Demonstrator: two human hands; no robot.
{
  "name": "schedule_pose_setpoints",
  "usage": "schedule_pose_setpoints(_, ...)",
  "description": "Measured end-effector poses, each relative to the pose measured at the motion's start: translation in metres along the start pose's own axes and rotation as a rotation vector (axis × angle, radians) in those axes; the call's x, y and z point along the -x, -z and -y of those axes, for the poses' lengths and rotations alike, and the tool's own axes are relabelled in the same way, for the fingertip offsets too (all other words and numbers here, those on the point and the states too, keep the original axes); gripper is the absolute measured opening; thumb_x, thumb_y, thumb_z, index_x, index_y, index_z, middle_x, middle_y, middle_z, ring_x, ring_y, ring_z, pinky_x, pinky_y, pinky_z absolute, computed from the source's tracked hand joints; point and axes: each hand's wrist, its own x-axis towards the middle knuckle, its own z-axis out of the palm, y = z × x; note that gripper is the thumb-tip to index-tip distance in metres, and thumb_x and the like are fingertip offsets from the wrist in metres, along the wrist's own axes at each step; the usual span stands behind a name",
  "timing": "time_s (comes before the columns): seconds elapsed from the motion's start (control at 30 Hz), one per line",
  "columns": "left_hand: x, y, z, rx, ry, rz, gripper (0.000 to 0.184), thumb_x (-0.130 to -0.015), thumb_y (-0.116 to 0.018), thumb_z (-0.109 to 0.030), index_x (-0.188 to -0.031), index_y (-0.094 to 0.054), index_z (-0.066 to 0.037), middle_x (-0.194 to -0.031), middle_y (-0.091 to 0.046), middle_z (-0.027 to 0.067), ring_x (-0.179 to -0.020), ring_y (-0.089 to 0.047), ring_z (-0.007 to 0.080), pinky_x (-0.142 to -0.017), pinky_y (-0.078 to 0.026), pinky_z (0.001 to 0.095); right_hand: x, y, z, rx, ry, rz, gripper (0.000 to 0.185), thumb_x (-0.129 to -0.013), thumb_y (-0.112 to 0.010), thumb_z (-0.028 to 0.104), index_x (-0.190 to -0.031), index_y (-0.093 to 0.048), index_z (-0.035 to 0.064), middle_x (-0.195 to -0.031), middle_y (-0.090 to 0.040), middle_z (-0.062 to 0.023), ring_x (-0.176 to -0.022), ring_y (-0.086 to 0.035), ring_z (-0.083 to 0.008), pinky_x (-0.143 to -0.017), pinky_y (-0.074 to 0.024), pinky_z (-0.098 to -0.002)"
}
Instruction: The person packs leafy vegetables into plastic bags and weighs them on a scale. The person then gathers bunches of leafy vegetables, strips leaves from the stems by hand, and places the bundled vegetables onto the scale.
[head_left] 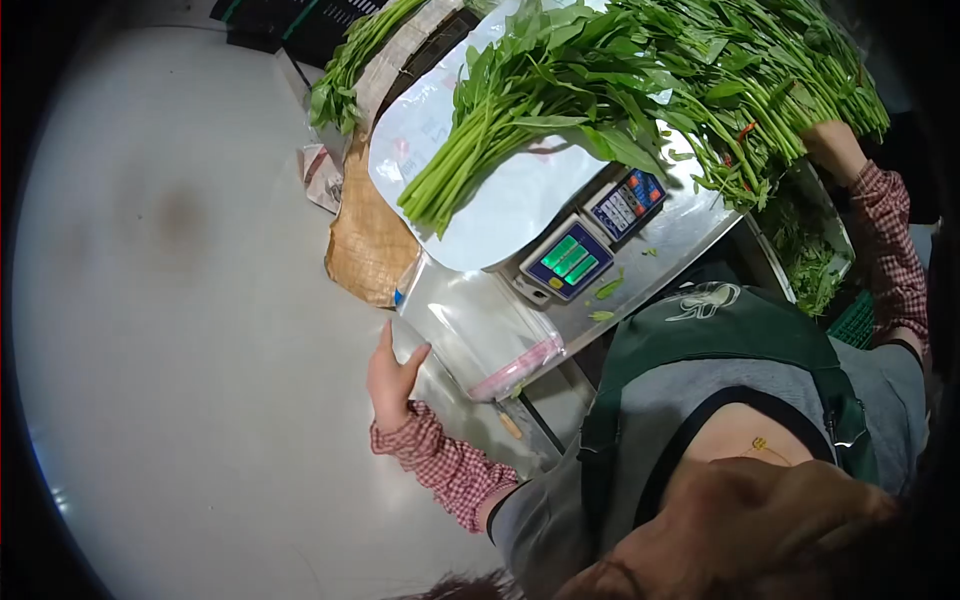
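My left hand (395,375) is held out beside the counter's near-left corner, thumb and fingers apart, with nothing in it. Close to it lies a stack of clear plastic bags (480,330) with a pink edge. My right hand (835,150) is at the stems of a large pile of leafy greens (760,90) on the right, fingers closed round some of them and partly hidden. A bundle of long-stemmed leafy greens (520,120) rests on the white sheet (500,220) over a digital scale (568,258), whose display glows green.
Brown cardboard (370,235) sticks out at the counter's left side. More greens (335,95) hang at the upper left near a dark crate (290,25). Loose leaves dot the metal counter (640,275). A container of fine-leaved greens (810,265) stands below my right arm.
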Motion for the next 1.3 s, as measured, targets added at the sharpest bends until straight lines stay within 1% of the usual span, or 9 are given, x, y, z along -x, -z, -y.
schedule_pose_setpoints(0.03,0.009,-0.008,0.006,-0.4,0.006,-0.033,0.066,-0.068,-0.067,-0.018,-0.124,-0.035,-0.001,-0.105,-0.054,0.0228,-0.093,-0.055,0.0333,-0.08,-0.042,0.037,-0.001,0.003,0.007,-0.368,-0.086,-0.2,0.007,-0.076,-0.055,0.011,-0.077,-0.055,0.0035,-0.057,-0.05,-0.0103,-0.053,-0.052,-0.0202,-0.049,-0.0411,-0.0314)
schedule_pose_setpoints(0.1,0.029,-0.016,-0.005,-0.223,0.064,-0.056,0.066,-0.068,-0.067,-0.019,-0.123,-0.036,-0.001,-0.105,-0.053,0.0234,-0.094,-0.055,0.0333,-0.079,-0.043,0.0365,-0.01,0.012,0.027,-1.133,-0.226,-0.545,0.011,-0.073,-0.057,0.009,-0.066,-0.052,0.0021,-0.054,-0.048,-0.0102,-0.047,-0.048,-0.0236,-0.045,-0.0371,-0.0306)
schedule_pose_setpoints(0.17,0.047,-0.017,-0.015,0.108,0.113,-0.134,0.065,-0.068,-0.068,-0.021,-0.123,-0.038,-0.003,-0.104,-0.053,0.0246,-0.096,-0.054,0.0333,-0.078,-0.043,0.0355,-0.024,0.01,0.042,-1.045,-0.08,-0.517,0.012,-0.072,-0.058,0.009,-0.066,-0.051,0.0016,-0.054,-0.047,-0.0103,-0.047,-0.047,-0.0249,-0.045,-0.0367,-0.031)
schedule_pose_setpoints(0.43,0.063,-0.054,-0.029,-0.09,0.001,-0.102,0.066,-0.066,-0.069,-0.023,-0.121,-0.04,-0.005,-0.102,-0.054,0.0239,-0.096,-0.054,0.0313,-0.078,-0.043,0.0345,-0.064,0.023,0.099,-0.801,0.346,-0.423,0.013,-0.066,-0.062,0.01,-0.076,-0.056,0.0034,-0.061,-0.053,-0.0104,-0.056,-0.053,-0.0261,-0.052,-0.0412,-0.0342)
schedule_pose_setpoints(0.8,0.014,-0.078,-0.066,-0.205,-0.228,-0.1,0.061,-0.065,-0.069,-0.027,-0.116,-0.044,-0.004,-0.096,-0.057,0.0205,-0.088,-0.055,0.0327,-0.071,-0.044,0.0366,-0.1,0.022,0.098,-1.038,0.301,-0.196,0.022,-0.064,-0.062,0.007,-0.086,-0.059,0.0051,-0.066,-0.057,-0.0093,-0.058,-0.057,-0.0234,-0.053,-0.0438,-0.0318)
schedule_pose_setpoints(1.07,-0.037,-0.124,-0.106,-0.488,-0.563,-0.087,0.046,-0.063,-0.068,-0.026,-0.101,-0.051,-0.005,-0.091,-0.055,0.0136,-0.088,-0.052,0.0262,-0.073,-0.038,0.0369,-0.102,0.069,0.148,-0.962,0.597,-0.525,0.017,-0.065,-0.06,0.002,-0.082,-0.058,0.0059,-0.066,-0.057,-0.0083,-0.056,-0.057,-0.0203,-0.049,-0.0436,-0.0303)
schedule_pose_setpoints(1.17,-0.048,-0.149,-0.124,-0.544,-0.69,-0.187,0.042,-0.064,-0.067,-0.025,-0.098,-0.05,-0.006,-0.096,-0.05,0.013,-0.093,-0.046,0.0259,-0.076,-0.034,0.0388,-0.134,0.001,0.17,-0.846,0.397,-0.585,0.017,-0.068,-0.06,0.008,-0.085,-0.058,0.0075,-0.064,-0.054,-0.0062,-0.054,-0.055,-0.0149,-0.047,-0.0412,-0.0286)
schedule_pose_setpoints(1.23,-0.053,-0.161,-0.125,-0.557,-0.749,-0.24,0.04,-0.065,-0.066,-0.024,-0.097,-0.05,-0.006,-0.098,-0.047,0.0127,-0.095,-0.044,0.0257,-0.077,-0.032,0.0398,-0.149,-0.02,0.171,-1.425,-0.179,-0.311,0.013,-0.069,-0.063,0.016,-0.078,-0.057,0.0086,-0.065,-0.054,-0.0045,-0.052,-0.052,-0.0112,-0.045,-0.0399,-0.0297)
schedule_pose_setpoints(1.3,-0.067,-0.174,-0.108,-0.509,-0.732,-0.243,0.039,-0.065,-0.066,-0.023,-0.096,-0.049,-0.006,-0.103,-0.044,0.0133,-0.098,-0.041,0.0277,-0.078,-0.031,0.0426,-0.153,-0.018,0.164,-1.799,-0.26,-0.167,0.015,-0.07,-0.064,0.018,-0.08,-0.057,0.009,-0.067,-0.056,-0.0037,-0.054,-0.052,-0.0106,-0.046,-0.0398,-0.0282)
